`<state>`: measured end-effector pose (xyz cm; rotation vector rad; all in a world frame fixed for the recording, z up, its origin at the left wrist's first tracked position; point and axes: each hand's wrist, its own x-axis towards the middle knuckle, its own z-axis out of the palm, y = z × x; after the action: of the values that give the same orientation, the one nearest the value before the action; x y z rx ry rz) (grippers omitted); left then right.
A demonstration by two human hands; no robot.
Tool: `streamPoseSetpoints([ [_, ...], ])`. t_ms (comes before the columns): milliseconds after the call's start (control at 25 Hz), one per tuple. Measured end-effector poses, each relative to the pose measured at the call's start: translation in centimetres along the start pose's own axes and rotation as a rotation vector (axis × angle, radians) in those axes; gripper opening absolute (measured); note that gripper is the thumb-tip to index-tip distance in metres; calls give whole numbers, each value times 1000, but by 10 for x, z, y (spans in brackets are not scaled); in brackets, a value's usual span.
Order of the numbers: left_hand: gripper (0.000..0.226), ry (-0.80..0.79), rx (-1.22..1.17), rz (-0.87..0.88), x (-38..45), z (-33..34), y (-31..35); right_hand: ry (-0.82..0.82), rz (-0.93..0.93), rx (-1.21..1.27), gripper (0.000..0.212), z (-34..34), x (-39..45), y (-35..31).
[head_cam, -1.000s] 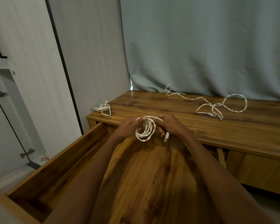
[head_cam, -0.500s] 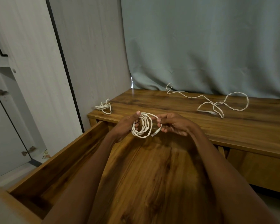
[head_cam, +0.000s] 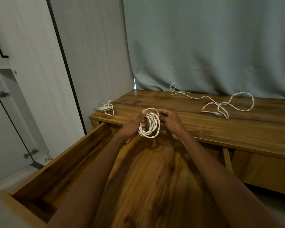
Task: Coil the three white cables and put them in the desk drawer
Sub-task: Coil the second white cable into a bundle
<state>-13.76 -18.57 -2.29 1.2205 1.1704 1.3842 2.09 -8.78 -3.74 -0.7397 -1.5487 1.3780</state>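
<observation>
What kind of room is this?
Probably a bedroom or study at home: a wooden desk with its drawer pulled open, a pale wardrobe beside it, and a grey-green curtain behind.

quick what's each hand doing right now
Left hand: fingers through the coiled white cable, gripping it.
Right hand: pinching the top of the same coil.

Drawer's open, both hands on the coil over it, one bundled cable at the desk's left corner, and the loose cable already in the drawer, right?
Not quite. The loose cable still lies uncoiled on the desk top by the curtain, not in the drawer. The rest holds: in the head view, left hand and right hand hold the coil, and the bundled cable sits at the left corner.
</observation>
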Motion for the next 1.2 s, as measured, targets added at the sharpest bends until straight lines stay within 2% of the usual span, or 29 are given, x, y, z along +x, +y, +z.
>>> streamPoseSetpoints([
  [200, 42, -16, -59, -27, -2, 2, 3, -64, 92, 141, 30, -1, 3, 8],
  [320, 42, -18, -141, -42, -3, -1, 5, -83, 74, 210, 29, 5, 1, 5],
  [440, 41, 11, -97, -24, -2, 1, 4, -14, 57, 236, 23, 13, -4, 3],
  [600, 39, 5, 9, 1, -1, 6, 1, 145, -4, 108, 20, 17, -7, 3],
  [760, 46, -5, 24, 11, 3, 3, -3, 208, -72, 53, 21, 17, -9, 3],
  [880, 40, -8, 22, -1, 2, 5, -2, 257, -164, -51, 19, 19, -9, 6],
  [960, 41, -1, 16, 8, 3, 6, -2, 246, -157, -13, 20, 19, -10, 7],
  [1080, 46, 30, -19, 6, 3, 2, -1, 146, -42, 160, 19, 17, -10, 6],
  [1200, 65, 3, -96, -15, 2, -1, -3, 90, 11, 224, 21, 17, -7, 7],
])
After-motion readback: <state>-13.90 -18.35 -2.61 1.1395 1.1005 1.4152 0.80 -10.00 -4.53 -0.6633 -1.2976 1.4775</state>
